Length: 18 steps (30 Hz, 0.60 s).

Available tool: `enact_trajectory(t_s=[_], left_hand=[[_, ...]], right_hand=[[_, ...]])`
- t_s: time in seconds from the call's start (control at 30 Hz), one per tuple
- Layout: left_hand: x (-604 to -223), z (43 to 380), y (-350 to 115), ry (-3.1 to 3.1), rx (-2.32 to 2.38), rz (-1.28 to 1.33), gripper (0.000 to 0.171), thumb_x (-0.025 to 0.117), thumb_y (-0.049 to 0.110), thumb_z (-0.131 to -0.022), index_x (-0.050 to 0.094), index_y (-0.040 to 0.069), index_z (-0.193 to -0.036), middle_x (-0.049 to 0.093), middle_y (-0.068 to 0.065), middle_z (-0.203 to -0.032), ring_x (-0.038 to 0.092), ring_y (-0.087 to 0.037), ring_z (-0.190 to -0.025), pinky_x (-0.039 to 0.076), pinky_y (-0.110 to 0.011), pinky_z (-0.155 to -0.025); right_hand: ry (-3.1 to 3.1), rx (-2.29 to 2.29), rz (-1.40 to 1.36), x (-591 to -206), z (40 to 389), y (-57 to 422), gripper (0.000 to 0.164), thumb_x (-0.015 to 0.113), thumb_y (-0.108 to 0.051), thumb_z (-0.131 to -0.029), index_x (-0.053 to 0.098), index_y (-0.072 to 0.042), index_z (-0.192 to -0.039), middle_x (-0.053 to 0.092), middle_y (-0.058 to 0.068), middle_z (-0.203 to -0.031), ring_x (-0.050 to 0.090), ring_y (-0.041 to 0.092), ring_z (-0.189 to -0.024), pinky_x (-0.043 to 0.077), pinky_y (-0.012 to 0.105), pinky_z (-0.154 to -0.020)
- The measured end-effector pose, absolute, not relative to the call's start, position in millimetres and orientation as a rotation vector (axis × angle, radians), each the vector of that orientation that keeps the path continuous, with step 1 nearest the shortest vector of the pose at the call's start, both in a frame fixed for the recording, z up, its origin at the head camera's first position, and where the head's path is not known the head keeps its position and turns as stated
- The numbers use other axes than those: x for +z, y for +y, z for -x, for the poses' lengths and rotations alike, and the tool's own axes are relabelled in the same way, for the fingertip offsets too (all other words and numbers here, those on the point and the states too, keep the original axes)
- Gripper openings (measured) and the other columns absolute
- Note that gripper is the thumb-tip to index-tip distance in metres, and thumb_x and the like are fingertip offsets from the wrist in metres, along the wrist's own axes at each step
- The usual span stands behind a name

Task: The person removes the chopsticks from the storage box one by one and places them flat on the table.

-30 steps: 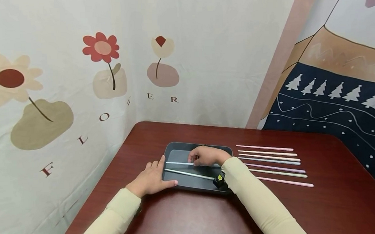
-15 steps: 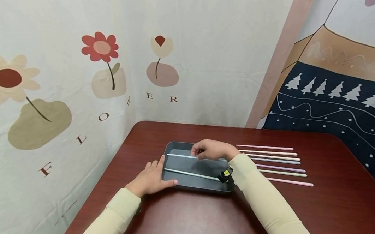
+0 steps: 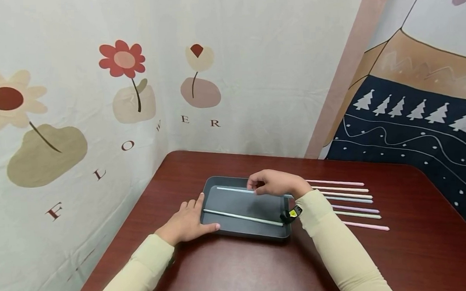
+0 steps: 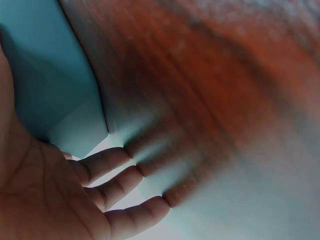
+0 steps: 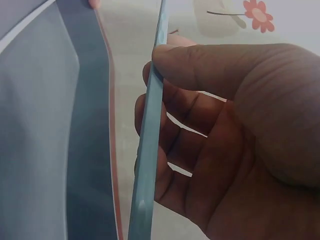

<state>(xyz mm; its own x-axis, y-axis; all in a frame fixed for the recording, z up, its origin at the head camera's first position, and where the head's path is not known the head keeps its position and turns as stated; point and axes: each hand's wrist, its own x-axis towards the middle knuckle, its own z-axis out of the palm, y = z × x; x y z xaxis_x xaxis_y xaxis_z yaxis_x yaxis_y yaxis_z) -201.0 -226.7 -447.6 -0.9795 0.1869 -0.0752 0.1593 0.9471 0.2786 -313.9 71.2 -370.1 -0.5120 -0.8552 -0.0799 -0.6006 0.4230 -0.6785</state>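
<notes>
My right hand pinches a light blue chopstick between thumb and fingers over the far side of a dark grey tray. In the right wrist view the chopstick runs across the curled fingers, its thicker part toward the bottom. A pale green chopstick lies in the near half of the tray, slanting from its left side to the right. My left hand rests against the tray's left edge, fingers spread and thumb along the near rim. The left wrist view shows these fingers straight and holding nothing.
Right of the tray, several chopsticks lie in a row on the red-brown table, among them a pink one, a purple one and a cream one. A printed cloth hangs behind the table.
The right hand has moved right and toward the tray's far side, carrying the light blue chopstick with it. The left hand and the green chopstick have stayed in place.
</notes>
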Motion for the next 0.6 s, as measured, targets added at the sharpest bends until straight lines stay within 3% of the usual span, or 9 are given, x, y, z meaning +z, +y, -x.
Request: enact_trajectory(t_s=[0.33, 0.6], left_hand=[[-446.9, 199.6, -227.9, 3.0, 0.423, -0.274, 0.122, 0.061, 0.078, -0.078, 0.018, -0.006, -0.155, 0.043, -0.027, -0.143, 0.039, -0.046, -0.129, 0.043, -0.051, -0.099], [-446.4, 198.7, -229.1, 3.009, 0.43, -0.289, 0.122, 0.061, 0.078, -0.078, 0.019, -0.006, -0.155, 0.043, -0.028, -0.143, 0.039, -0.047, -0.129, 0.043, -0.053, -0.098]], right_hand=[[2.311, -0.848, 1.176, -373.3, 307.9, 120.6, 0.019, 0.06, -0.005, -0.098, 0.067, -0.022, -0.101, 0.06, -0.001, -0.092, 0.054, 0.016, -0.085, 0.047, 0.034, -0.073], [2.388, -0.879, 1.106, -388.1, 300.6, 174.8, 0.015, 0.059, -0.002, -0.097, 0.068, -0.014, -0.102, 0.062, 0.001, -0.095, 0.055, 0.019, -0.087, 0.047, 0.034, -0.076]])
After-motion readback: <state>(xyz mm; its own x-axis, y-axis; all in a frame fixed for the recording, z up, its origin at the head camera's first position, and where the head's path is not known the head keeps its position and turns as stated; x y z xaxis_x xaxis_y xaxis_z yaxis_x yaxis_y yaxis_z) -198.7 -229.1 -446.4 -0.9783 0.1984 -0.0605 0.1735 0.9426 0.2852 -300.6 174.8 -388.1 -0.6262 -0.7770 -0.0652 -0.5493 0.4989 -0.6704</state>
